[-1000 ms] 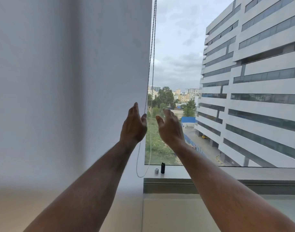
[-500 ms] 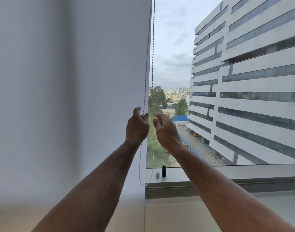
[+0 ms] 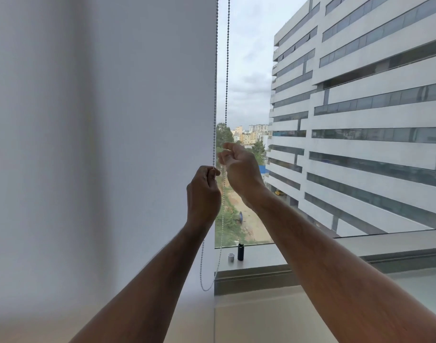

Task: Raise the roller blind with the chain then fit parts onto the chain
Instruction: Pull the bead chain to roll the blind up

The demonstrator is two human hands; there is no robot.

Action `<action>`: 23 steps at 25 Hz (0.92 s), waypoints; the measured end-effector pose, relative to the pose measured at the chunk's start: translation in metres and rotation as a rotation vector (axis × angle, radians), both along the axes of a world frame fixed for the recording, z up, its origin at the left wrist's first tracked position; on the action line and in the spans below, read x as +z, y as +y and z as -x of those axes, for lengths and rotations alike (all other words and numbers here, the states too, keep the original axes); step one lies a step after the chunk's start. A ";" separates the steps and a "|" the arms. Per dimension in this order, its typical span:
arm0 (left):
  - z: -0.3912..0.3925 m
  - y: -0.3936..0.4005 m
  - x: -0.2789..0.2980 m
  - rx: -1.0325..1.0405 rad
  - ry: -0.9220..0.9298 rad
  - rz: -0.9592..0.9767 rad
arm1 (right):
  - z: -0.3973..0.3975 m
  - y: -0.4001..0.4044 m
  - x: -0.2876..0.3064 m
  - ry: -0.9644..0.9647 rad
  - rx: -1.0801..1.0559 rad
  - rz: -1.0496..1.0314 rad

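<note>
A white roller blind (image 3: 118,120) covers the left half of the window down past the sill. Its bead chain (image 3: 227,70) hangs as a loop of two strands along the blind's right edge, with the bottom of the loop below the sill. My left hand (image 3: 203,194) is closed on the left strand. My right hand (image 3: 239,170) sits slightly higher, fingers curled around the right strand. On the sill stand a small black cylinder part (image 3: 240,252) and a shorter grey part (image 3: 231,257), below my hands.
The grey window sill (image 3: 360,246) runs along the bottom of the glass. Through the uncovered glass there is a large white office building (image 3: 360,107), trees and ground far below.
Both hands went from open, near the chain, to closed on its strands. The left hand has dropped lower than the right.
</note>
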State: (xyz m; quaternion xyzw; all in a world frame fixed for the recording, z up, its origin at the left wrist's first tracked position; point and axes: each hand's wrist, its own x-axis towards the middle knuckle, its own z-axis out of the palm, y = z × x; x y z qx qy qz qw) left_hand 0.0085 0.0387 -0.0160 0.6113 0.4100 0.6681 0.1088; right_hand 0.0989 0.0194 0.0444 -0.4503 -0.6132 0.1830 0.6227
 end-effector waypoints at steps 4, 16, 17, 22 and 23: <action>-0.008 -0.004 -0.003 -0.007 -0.024 -0.011 | 0.004 0.008 0.027 0.194 0.172 0.036; 0.006 0.005 0.036 -0.196 -0.304 0.095 | 0.008 0.004 -0.006 0.291 0.188 -0.158; 0.005 0.003 0.047 -0.221 -0.327 0.095 | 0.007 0.002 -0.007 0.279 0.168 -0.175; -0.006 -0.001 0.099 -0.364 -0.427 0.085 | 0.004 -0.002 -0.030 0.242 0.100 -0.211; -0.009 -0.002 0.108 -0.394 -0.434 0.083 | 0.003 -0.002 -0.036 0.254 0.111 -0.202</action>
